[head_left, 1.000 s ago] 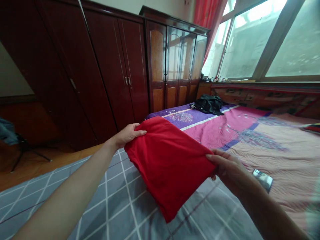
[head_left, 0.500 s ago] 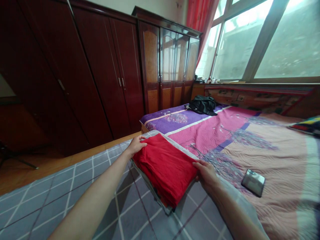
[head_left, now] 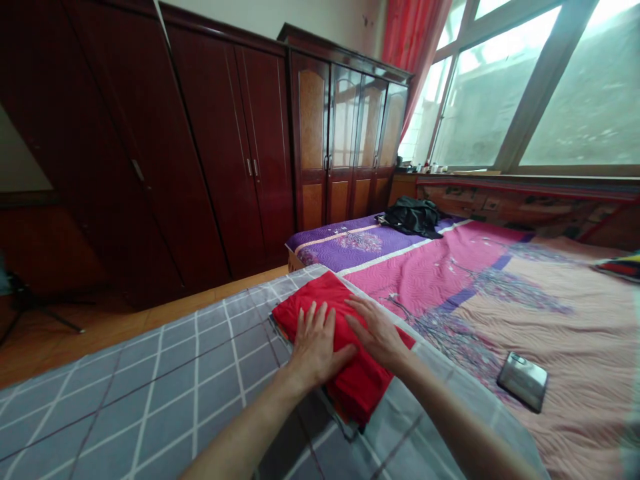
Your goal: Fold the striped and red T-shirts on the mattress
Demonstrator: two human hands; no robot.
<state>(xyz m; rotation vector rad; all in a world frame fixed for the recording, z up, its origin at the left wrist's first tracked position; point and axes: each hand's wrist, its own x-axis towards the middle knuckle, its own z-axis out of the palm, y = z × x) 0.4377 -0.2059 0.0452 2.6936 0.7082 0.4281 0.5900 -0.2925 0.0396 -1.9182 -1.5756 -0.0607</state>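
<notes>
A folded red cloth lies on top of other folded fabric, whose darker edges show beneath it at the near corner. The pile rests on a grey checked bedsheet. Flat on the left part of the red cloth is my left hand, its fingers spread. My right hand lies across the cloth's right part, fingers stretched out and angled toward the left hand. Neither hand grips the cloth.
Beyond the grey sheet is a quilted pink, purple and peach bedspread. A phone lies on it at right, a black garment farther back. Dark wardrobes line the left and back, and a tripod leg stands on the floor.
Both hands have let go of the cloth's far left and right corners. They have moved inward and now lie flat on top of it. The view has shifted slightly.
</notes>
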